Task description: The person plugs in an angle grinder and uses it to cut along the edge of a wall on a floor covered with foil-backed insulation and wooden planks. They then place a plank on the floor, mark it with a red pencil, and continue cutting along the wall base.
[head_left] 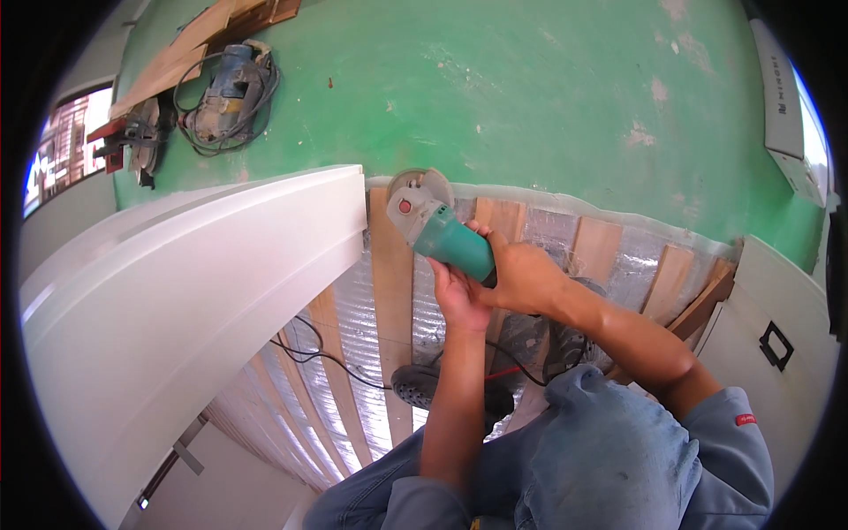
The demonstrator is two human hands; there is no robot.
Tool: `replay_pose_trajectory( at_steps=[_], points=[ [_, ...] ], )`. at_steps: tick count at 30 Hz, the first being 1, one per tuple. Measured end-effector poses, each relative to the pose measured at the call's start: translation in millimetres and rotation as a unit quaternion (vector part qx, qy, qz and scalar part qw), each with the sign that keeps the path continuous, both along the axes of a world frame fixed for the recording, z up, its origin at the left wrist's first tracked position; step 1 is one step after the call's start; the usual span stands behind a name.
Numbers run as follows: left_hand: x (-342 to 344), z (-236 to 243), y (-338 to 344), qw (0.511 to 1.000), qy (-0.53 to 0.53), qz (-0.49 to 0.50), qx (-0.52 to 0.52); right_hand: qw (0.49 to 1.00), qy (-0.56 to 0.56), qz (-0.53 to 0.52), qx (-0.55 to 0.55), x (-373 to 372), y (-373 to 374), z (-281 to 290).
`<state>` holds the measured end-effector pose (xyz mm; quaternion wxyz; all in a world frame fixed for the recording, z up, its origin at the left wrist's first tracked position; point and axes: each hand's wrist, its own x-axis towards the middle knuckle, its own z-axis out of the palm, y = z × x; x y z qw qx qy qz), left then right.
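Observation:
Both of my hands are on a green and grey angle grinder (455, 243). Its round disc (439, 184), partly behind a guard, is at the seam between the green floor and the slatted floor, close to the end of a white panel (194, 265). My left hand (459, 296) supports the green body from below. My right hand (526, 274) wraps the rear end of the body. Whether the disc touches anything I cannot tell.
Wooden slats (391, 300) lie over silver foil (353, 331). A black cord (331, 358) runs across them near my shoe (415, 385). Dusty power tools (225, 97) and boards (172, 71) lie on the green floor (495, 97) at far left. A long box (783, 106) stands at far right.

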<state>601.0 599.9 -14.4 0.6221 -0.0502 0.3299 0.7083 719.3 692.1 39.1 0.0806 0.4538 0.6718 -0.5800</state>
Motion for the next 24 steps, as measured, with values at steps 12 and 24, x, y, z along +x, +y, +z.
replay_pose_trajectory(
  at_steps=[12, 24],
  points=[
    [-7.2, 6.9, 29.9, 0.996, 0.051, 0.000, -0.067, 0.983, 0.004, -0.180, 0.044, 37.7, 19.7, 15.6],
    [-133.9, -19.8, 33.3, 0.922, -0.086, 0.351, -0.141, 0.959, 0.032, -0.277, 0.049, 55.3, 27.6, 12.0]
  ],
)
